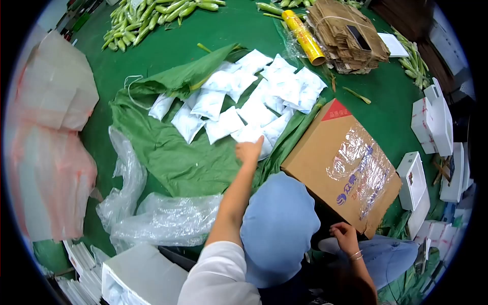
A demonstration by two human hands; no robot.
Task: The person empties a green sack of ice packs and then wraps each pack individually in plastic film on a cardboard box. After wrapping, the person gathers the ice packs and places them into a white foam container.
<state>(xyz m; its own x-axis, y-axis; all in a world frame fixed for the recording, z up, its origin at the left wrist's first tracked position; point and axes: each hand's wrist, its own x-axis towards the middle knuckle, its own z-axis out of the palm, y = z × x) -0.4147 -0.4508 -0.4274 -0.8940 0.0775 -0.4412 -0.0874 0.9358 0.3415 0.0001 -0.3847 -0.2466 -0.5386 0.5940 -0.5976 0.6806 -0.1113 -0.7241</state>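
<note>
My left hand [249,151] reaches forward, fingers closed at the near edge of a white pillow-shaped packet [248,134] that looks like an ice pack. Several more such packets [218,101] lie heaped on an opened green woven sack [162,147]. Beside the brown cardboard box [351,162], my right hand [345,238] hangs with curled fingers; nothing shows in it. The box stands at a slant to the right of the sack, with clear film over its printed side. A rounded light-blue cloth shape [277,229] fills the space between my arms.
Clear plastic film [162,218] lies left of my arm, near a white foam box [142,274]. Flattened cardboard [345,38] and a yellow roll [303,38] are at the back right. Green corn cobs [147,20] pile up at the back. White foam boxes [432,119] line the right.
</note>
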